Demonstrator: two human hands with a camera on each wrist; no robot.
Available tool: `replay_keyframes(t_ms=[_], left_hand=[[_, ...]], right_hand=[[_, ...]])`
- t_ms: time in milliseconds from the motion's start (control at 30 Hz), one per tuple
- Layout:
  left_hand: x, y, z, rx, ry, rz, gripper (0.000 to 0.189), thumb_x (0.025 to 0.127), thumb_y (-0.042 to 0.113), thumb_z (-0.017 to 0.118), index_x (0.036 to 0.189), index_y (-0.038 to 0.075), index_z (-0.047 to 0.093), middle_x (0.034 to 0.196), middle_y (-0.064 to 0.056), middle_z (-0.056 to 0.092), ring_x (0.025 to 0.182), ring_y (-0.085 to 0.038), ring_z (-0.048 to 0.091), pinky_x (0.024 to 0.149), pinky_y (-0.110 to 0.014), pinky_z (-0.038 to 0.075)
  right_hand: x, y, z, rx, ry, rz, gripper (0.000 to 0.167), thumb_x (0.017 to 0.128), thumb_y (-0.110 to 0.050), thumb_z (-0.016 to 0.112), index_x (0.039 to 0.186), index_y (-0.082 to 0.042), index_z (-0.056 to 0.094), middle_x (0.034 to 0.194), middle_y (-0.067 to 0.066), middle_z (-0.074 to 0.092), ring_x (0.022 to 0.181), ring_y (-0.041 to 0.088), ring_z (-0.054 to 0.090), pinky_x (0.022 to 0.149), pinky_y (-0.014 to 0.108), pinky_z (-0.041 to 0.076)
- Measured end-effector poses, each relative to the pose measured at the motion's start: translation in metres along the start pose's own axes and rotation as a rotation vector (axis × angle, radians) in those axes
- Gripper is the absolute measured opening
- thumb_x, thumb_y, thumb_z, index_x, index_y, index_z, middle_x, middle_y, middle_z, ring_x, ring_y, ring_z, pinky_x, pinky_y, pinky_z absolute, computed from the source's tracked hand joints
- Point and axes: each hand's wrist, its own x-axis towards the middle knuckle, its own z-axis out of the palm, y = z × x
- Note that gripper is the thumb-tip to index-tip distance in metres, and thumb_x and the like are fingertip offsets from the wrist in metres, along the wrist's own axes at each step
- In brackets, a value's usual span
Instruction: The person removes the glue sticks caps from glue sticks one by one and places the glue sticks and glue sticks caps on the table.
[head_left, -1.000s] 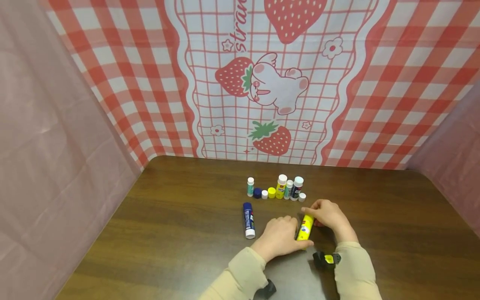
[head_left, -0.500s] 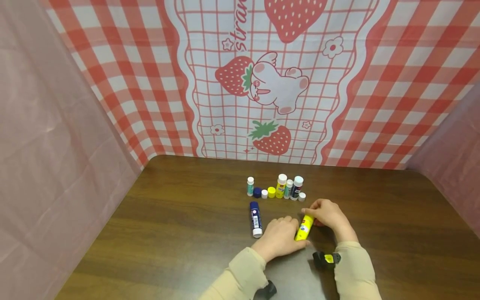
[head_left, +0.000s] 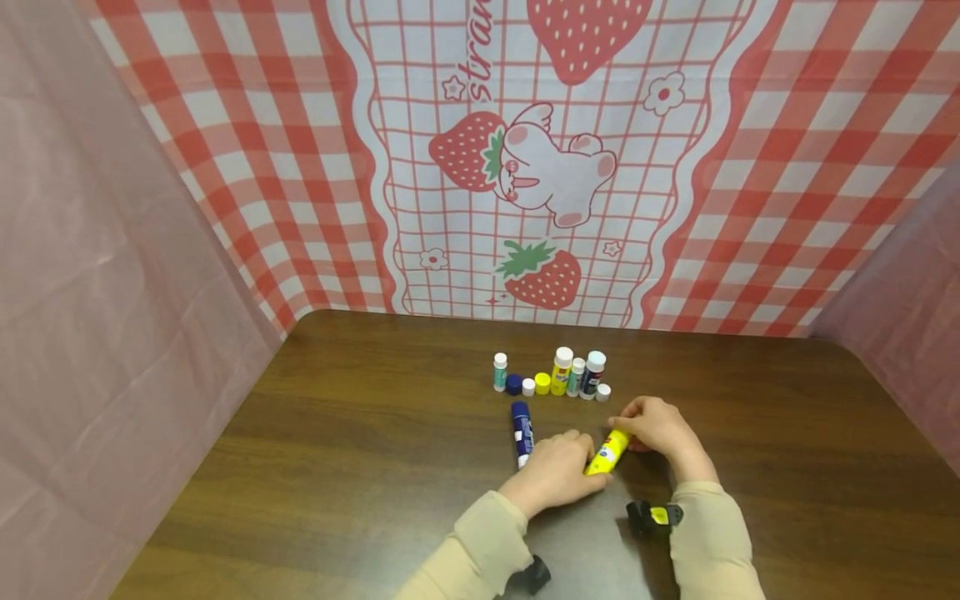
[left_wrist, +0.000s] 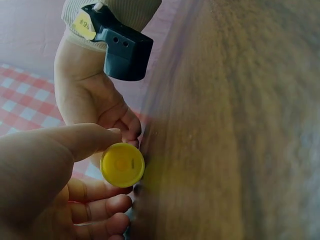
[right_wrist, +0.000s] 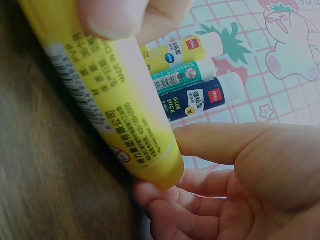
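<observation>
Head view looks down; close wrist views share the yellow tube (right_wrist: 112, 95)

Free tabletop (head_left: 337, 458) left of the blue glue stick (head_left: 522, 432) — beyond, upright glue sticks (head_left: 561, 379) in the way

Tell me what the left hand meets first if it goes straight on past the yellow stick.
Probably the right hand, at the far end of the yellow stick; depth is unclear.
</observation>
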Motion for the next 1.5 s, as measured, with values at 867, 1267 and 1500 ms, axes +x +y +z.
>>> replay_keyframes(t_ms=[867, 1267, 1500], left_hand=[[0.004, -0.013, -0.011, -0.143, 0.061, -0.016, 0.025, 0.080, 0.038, 0.065, 0.093, 0.018, 0.058, 0.081, 0.010, 0.060, 0.063, -0.001, 0.048, 0.056, -0.015, 0.040], [0.003, -0.034, -0.035, -0.266, 0.123, -0.039, 0.026, 0.079, 0.031, 0.069, 0.099, 0.018, 0.059, 0.092, 0.005, 0.065, 0.073, -0.003, 0.054, 0.068, -0.018, 0.045], [-0.002, -0.051, -0.051, -0.377, 0.181, -0.044, 0.027, 0.078, 0.026, 0.071, 0.102, 0.017, 0.063, 0.091, 0.006, 0.063, 0.077, -0.007, 0.054, 0.067, -0.019, 0.043]], right_hand=[[-0.010, -0.009, -0.013, 0.068, -0.010, -0.115, 0.030, 0.087, -0.018, 0.059, 0.098, 0.010, 0.063, 0.078, 0.009, 0.062, 0.061, 0.015, 0.057, 0.059, 0.029, 0.053], [-0.009, -0.016, -0.016, 0.157, 0.015, -0.186, 0.040, 0.087, -0.030, 0.060, 0.102, 0.007, 0.063, 0.083, 0.011, 0.065, 0.065, 0.017, 0.059, 0.064, 0.030, 0.053], [-0.010, -0.021, -0.013, 0.260, 0.010, -0.246, 0.043, 0.085, -0.032, 0.063, 0.106, 0.006, 0.061, 0.093, 0.017, 0.062, 0.072, 0.022, 0.060, 0.069, 0.035, 0.054]])
